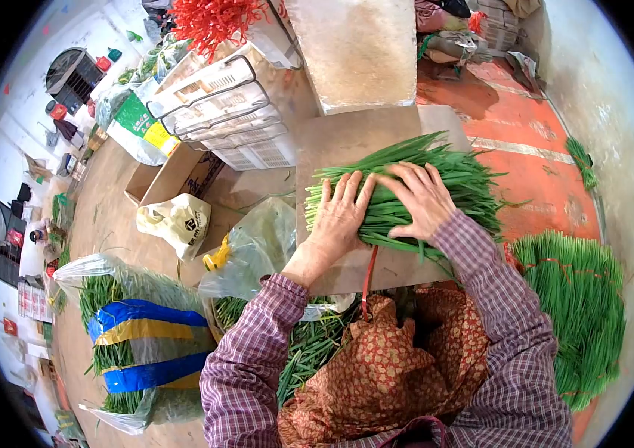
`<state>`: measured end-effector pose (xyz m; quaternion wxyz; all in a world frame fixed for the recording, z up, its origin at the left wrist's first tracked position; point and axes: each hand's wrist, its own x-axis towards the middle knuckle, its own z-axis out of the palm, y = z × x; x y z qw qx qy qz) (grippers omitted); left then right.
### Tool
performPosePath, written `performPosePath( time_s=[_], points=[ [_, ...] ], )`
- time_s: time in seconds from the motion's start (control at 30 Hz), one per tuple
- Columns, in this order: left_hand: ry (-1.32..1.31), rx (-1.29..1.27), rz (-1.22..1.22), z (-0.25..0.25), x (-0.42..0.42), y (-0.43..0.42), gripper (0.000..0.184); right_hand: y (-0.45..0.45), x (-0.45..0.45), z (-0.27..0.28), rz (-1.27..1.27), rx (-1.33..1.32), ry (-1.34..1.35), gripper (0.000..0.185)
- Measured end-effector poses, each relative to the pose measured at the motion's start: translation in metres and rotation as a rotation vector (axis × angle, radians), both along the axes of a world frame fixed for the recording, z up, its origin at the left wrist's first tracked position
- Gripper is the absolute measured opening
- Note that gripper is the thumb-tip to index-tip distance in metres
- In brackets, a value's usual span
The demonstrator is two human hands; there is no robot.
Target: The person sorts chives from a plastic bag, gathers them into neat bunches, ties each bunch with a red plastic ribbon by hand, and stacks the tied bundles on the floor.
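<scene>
A thick bunch of garlic chives (384, 160) lies crosswise on a flat brown board (324, 272) in front of me. My left hand (341, 216) rests on the left part of the bunch, fingers stretched out over the stalks. Farther right, my right hand (423, 200) lies on top of the leaves with its fingers spread and thumb apart. Neither hand is wrapped around the bunch. From beneath its near side, a thin red tie (370, 278) hangs over the board's near edge.
Bundled chives (571, 313) stand at the right on an orange floor sheet (533, 179). White crates (234, 119) and red ties (216, 22) are ahead left. A blue-taped bag of greens (149, 340) sits left. Loose chives (313, 351) lie below the board.
</scene>
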<state>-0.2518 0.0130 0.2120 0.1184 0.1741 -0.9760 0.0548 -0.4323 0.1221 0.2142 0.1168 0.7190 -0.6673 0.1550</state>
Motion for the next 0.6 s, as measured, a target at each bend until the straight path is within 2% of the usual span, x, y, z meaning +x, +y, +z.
performPosePath(
  time_s=[0.07, 0.1, 0.13, 0.2, 0.3, 0.43, 0.53, 0.6],
  points=[
    [0.068, 0.059, -0.017, 0.002, -0.002, -0.004, 0.112, 0.021, 0.015, 0.006, 0.149, -0.179, 0.082, 0.070],
    [0.074, 0.053, -0.002, 0.000, -0.004, -0.005, 0.109, 0.027, 0.023, -0.012, 0.224, -0.251, 0.006, 0.039],
    [0.079, 0.044, 0.006, 0.000, -0.007, -0.006, 0.106, 0.044, 0.039, -0.002, 0.247, -0.087, -0.089, 0.025],
    [0.133, 0.084, -0.010, 0.004, -0.009, -0.006, 0.102, 0.050, 0.057, -0.029, 0.382, -0.125, -0.118, 0.021],
    [0.147, 0.086, -0.028, 0.006, -0.011, -0.004, 0.105, 0.045, 0.074, -0.067, 0.369, -0.055, -0.137, 0.012],
    [0.137, 0.065, -0.031, 0.006, -0.013, -0.003, 0.106, 0.039, 0.081, -0.077, 0.304, -0.067, -0.130, 0.008],
    [0.099, 0.106, -0.009, 0.006, -0.014, -0.002, 0.102, 0.040, 0.079, -0.069, 0.301, -0.202, -0.227, 0.007],
    [0.130, 0.046, -0.020, -0.002, -0.013, -0.008, 0.101, 0.037, 0.077, -0.054, 0.292, -0.290, -0.290, 0.007]
  ],
)
